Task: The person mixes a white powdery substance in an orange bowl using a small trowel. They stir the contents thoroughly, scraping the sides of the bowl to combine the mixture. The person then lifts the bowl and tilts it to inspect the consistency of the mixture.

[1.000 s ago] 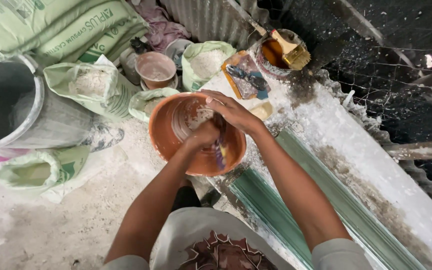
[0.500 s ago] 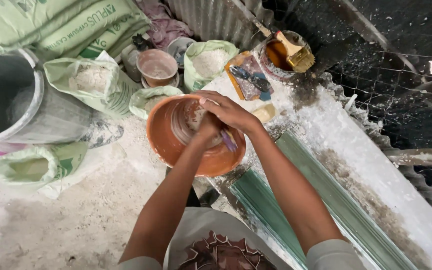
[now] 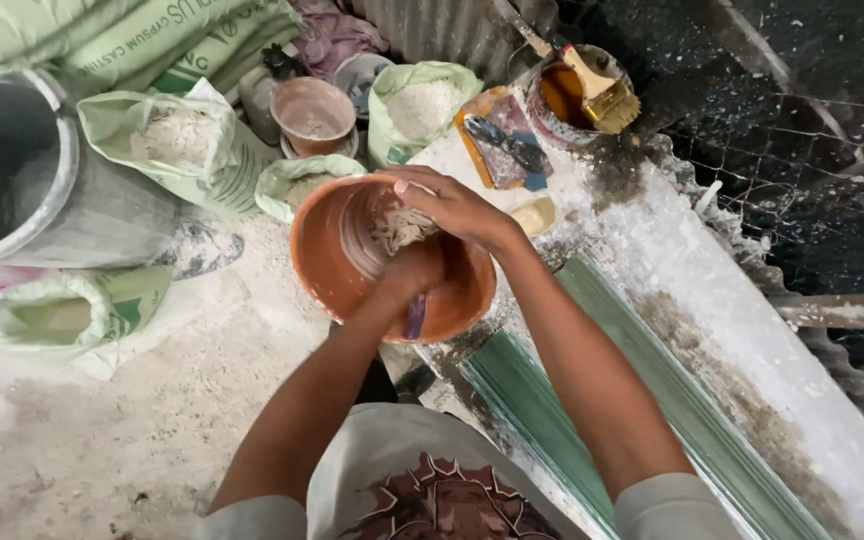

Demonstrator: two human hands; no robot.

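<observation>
Open green sacks of white powder [image 3: 177, 140] lie on the floor beside a grey drum [image 3: 52, 215]; a paintbrush [image 3: 597, 90] rests in a small tub [image 3: 552, 100].

Hands hide the orange bowl [image 3: 332, 260]'s contents; grey bucket [image 3: 12, 190] cropped

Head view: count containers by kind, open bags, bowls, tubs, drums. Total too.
Open bags: 4
Bowls: 2, orange bowl under both hands, smaller bowl
Tubs: 1, with a brush in it
Drums: 1
Total: 8
</observation>
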